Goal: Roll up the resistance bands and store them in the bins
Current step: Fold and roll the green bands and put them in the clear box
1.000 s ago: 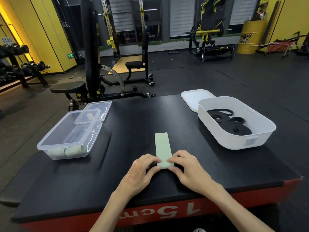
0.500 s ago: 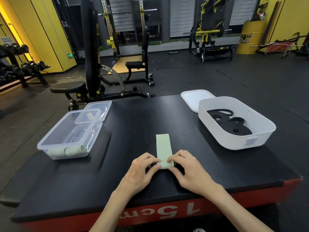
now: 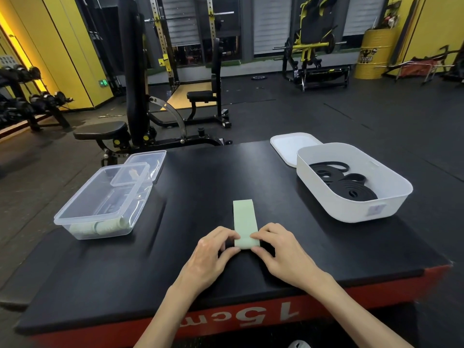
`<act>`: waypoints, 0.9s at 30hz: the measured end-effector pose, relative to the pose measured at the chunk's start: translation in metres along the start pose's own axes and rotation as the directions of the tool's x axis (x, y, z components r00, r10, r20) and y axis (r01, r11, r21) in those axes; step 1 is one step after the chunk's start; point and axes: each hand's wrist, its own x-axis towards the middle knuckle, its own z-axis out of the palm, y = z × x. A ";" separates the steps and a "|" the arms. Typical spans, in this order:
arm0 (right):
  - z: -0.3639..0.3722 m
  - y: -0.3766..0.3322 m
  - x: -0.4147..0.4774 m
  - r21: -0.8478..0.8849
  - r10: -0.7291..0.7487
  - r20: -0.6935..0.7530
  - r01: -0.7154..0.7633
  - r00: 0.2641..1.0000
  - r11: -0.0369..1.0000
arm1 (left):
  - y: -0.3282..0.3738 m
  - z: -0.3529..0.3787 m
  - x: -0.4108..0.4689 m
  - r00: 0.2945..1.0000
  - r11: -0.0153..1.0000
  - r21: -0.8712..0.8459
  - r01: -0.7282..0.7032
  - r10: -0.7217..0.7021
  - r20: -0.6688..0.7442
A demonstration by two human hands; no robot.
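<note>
Pinching green band (image 3: 244, 219) near platform edge (image 3: 376, 277)

Gym w/ yellow walls (image 3: 72, 46), black floor (image 3: 339, 106), bench (image 3: 105, 130), dumbbell rack (image 3: 27, 101).

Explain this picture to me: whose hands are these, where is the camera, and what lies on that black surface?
No robot here: a person wears a camera on the head, looking down at their hands. The left hand and right hand pinch the rolled near end of a pale green resistance band lying on the black platform. At left stands a clear bin with pale rolls inside; at right a white bin holds coiled black bands, its white lid behind it.
</note>
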 end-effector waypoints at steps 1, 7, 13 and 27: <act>0.000 0.000 0.000 -0.006 -0.002 0.003 0.002 1.000 1.000 | 0.000 0.000 0.000 1.000 1.000 0.001 0.001 -0.001 0.002; -0.003 -0.001 -0.004 -0.013 -0.034 0.036 0.035 0.999 0.999 | 0.003 -0.001 -0.004 1.000 1.000 -0.014 -0.004 0.005 0.022; -0.003 -0.004 -0.005 0.005 -0.019 0.021 0.019 1.000 1.000 | 0.002 -0.001 -0.003 0.999 1.000 -0.018 -0.006 0.006 0.037; -0.001 0.000 -0.001 0.042 0.007 -0.032 -0.006 0.999 0.999 | 0.001 0.000 -0.002 0.999 0.999 -0.017 0.044 -0.043 0.033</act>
